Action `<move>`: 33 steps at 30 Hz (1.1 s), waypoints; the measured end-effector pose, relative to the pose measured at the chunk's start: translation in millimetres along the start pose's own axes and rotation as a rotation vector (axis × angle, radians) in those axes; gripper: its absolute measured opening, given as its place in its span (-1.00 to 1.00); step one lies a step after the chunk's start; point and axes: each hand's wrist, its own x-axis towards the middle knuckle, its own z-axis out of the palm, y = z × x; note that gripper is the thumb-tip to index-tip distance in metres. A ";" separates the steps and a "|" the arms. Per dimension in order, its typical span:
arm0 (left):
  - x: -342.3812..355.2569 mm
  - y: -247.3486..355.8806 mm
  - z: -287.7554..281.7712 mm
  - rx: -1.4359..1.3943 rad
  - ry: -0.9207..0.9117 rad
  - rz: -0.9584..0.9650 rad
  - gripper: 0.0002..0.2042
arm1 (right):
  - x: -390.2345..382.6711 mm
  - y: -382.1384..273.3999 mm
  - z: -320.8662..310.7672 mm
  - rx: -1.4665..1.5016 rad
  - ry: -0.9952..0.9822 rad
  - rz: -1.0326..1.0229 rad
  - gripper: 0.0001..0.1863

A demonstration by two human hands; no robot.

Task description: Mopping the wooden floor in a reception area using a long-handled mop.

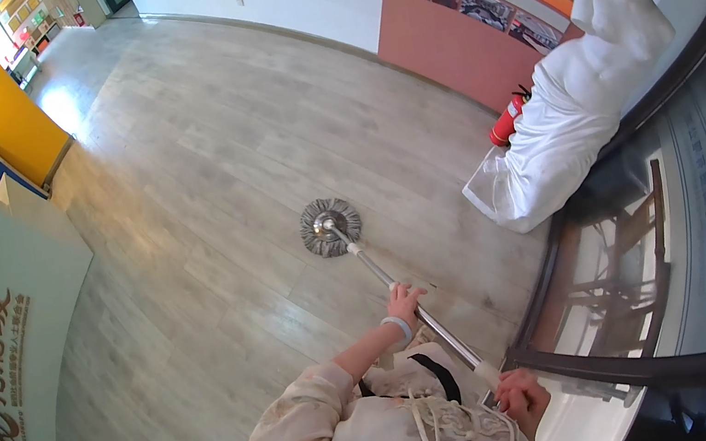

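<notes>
A mop with a metal pole (444, 329) reaches forward to a round head with grey strands (316, 231), flat on the wood-look floor. My left hand (404, 302), a pale band at the wrist, grips the middle of the pole. Low at the right, my right hand (520, 400) is closed on the pole's upper end, near the white grip (485, 370). A white draped statue (570, 123) stands right of the mop head, with a red fire extinguisher (505, 125) behind it.
A pale curved desk (43, 263) with lettering stands at the left before a yellow wall (17, 108). A dark-framed glass case (621, 260) runs along the right, close to me. A red display board (426, 40) backs the statue. The floor (182, 146) stretches toward a distant opening at upper left.
</notes>
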 end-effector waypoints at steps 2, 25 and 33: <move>16.2 -9.2 -1.6 -0.073 0.018 0.042 -0.43 | 10.9 5.9 15.4 -0.024 -0.099 -0.192 -0.84; 303.7 -85.0 -75.5 0.025 0.091 -0.257 -0.25 | 333.4 141.9 81.6 0.077 -0.076 -0.047 -0.86; 340.9 76.9 -41.8 -0.098 -0.217 0.320 -0.24 | 340.6 60.8 -47.4 0.008 0.370 0.040 -0.89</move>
